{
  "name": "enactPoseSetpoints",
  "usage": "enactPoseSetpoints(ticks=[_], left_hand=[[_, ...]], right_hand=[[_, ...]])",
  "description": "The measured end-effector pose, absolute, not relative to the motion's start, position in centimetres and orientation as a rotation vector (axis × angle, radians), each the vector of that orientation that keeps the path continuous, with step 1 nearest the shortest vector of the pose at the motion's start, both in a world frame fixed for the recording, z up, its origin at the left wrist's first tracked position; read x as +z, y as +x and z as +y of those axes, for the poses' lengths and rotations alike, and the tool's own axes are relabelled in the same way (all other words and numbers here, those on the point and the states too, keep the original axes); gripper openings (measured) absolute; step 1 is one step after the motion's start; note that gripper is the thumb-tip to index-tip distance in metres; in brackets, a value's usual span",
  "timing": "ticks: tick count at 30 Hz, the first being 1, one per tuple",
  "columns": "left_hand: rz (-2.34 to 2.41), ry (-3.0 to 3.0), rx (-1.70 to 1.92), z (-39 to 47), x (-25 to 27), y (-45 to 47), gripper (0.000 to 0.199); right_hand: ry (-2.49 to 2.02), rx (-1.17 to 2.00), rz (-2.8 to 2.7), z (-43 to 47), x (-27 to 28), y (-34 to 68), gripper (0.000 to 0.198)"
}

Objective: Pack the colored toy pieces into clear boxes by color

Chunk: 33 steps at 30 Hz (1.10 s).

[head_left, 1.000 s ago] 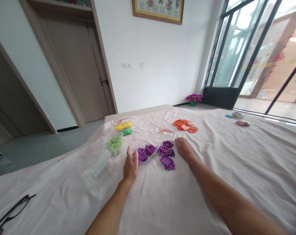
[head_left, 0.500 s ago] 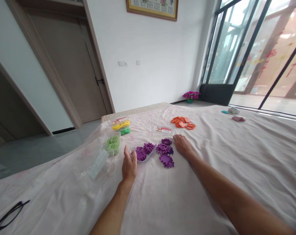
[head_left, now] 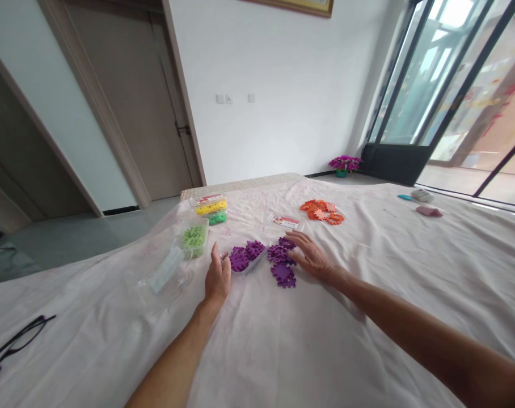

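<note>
My left hand [head_left: 219,275] grips the left end of a clear plastic box [head_left: 254,265], which is tilted with its mouth toward the right. Purple snowflake-like plastic pieces [head_left: 239,258] lie inside it. Beside the box's open edge, a loose pile of purple pieces [head_left: 283,273] rests on the cloth. Over the right side of that pile, my right hand [head_left: 312,256] is spread open, fingertips at the upper pieces. It covers part of the pile, and I cannot tell whether it presses on them.
Light green pieces fill a clear box [head_left: 194,241]; behind it are stacked boxes of yellow and green pieces [head_left: 211,208]. Orange pieces [head_left: 321,211] lie beyond my right hand, near a labelled clear lid [head_left: 285,221]. Eyeglasses [head_left: 19,343] lie at left on the white cloth [head_left: 257,351].
My right hand has moved left from beside the purple pile onto its edge, with its fingers now spread. My left hand still holds the box. The camera view has shifted slightly.
</note>
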<state>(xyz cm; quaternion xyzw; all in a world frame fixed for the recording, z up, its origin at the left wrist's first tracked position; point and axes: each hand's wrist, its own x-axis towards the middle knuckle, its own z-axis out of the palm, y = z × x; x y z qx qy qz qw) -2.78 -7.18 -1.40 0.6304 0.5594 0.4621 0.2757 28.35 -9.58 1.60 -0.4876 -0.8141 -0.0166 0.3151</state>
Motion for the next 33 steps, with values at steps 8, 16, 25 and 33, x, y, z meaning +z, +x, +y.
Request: enactPoseSetpoints(ticks=[8, 16, 25, 33], left_hand=[[1.526, 1.623, 1.292, -7.1, -1.5, -2.4, 0.062], [1.428, 1.524, 1.395, -5.9, -2.1, -2.2, 0.059], [1.249, 1.305, 1.443, -0.8, -1.4, -1.5, 0.056], [1.230, 1.284, 1.442, -0.6, -1.2, -1.1, 0.056]], right_hand=[[-1.235, 0.077, -2.533, -11.9, 1.8, 26.2, 0.078], [-1.416, 0.072, -2.421, -3.6, 0.9, 26.4, 0.069], [-1.367, 0.375, -2.243, 3.5, 2.5, 29.9, 0.042], [-1.272, 0.303, -2.323, 5.8, 1.2, 32.1, 0.043]])
